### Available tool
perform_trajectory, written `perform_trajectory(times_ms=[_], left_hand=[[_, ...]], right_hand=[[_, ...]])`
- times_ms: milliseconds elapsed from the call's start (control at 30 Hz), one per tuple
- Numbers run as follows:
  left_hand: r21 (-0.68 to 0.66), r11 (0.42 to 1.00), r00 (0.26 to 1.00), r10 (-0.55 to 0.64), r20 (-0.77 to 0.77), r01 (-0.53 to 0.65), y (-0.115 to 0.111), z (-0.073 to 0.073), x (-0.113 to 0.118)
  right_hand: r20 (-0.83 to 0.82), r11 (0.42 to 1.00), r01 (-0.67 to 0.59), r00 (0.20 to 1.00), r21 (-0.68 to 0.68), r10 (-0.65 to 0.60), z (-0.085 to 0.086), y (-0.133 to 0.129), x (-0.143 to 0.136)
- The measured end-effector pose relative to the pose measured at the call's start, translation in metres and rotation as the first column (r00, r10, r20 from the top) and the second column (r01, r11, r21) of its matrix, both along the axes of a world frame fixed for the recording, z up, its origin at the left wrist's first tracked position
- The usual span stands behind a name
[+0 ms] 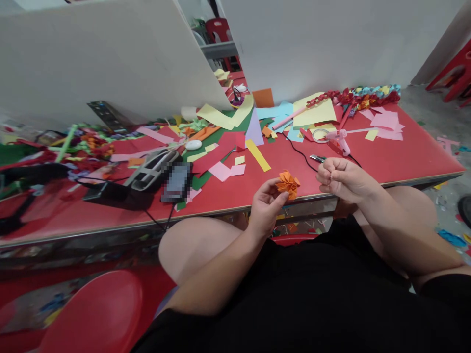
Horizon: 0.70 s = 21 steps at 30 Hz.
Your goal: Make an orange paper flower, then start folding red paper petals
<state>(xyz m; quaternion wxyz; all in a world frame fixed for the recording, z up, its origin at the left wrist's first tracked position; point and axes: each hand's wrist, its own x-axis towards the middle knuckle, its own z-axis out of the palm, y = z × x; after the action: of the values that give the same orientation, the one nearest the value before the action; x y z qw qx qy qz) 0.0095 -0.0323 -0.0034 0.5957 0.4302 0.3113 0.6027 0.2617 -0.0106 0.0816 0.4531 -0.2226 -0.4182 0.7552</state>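
Observation:
My left hand (265, 203) pinches an orange folded-paper flower (289, 185) between thumb and fingertips, just over the table's front edge. To the right of the flower and apart from it, my right hand (340, 177) is closed, thumb against the fingers; whatever it may hold is hidden. A small metal-tipped tool with a dark end (317, 158) shows right behind those fingers; I cannot tell whether the hand touches it. Beyond the right hand lies a pink glue gun (340, 142) with a glue stick out of its back, beside a roll of clear tape (320, 134).
The red table (415, 159) bears coloured paper pieces, a yellow strip (258, 155), a phone (177, 182) and a dark device (156, 169). Paper garlands (360, 98) lie at the back right. Grey panels (324, 44) stand behind. A red stool (95, 314) is at lower left.

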Motion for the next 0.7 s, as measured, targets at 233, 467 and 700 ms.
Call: perform_trajectory(times_ms=[233, 467, 700], left_hand=[[0.009, 1.0, 1.0, 0.008, -0.017, -0.007, 0.0, 0.001, 0.0], [-0.005, 1.0, 1.0, 0.004, -0.028, -0.004, -0.001, 0.002, -0.001], [-0.033, 0.999, 0.999, 0.0, -0.032, -0.001, 0.0, 0.0, -0.002]], right_hand=[[-0.02, 0.998, 0.046, 0.999, 0.051, -0.045, 0.001, 0.0, -0.004], [-0.016, 0.999, 0.035, 0.999, 0.018, -0.035, -0.002, -0.003, -0.007], [-0.009, 0.992, -0.004, 1.0, 0.126, 0.005, -0.011, -0.002, -0.009]])
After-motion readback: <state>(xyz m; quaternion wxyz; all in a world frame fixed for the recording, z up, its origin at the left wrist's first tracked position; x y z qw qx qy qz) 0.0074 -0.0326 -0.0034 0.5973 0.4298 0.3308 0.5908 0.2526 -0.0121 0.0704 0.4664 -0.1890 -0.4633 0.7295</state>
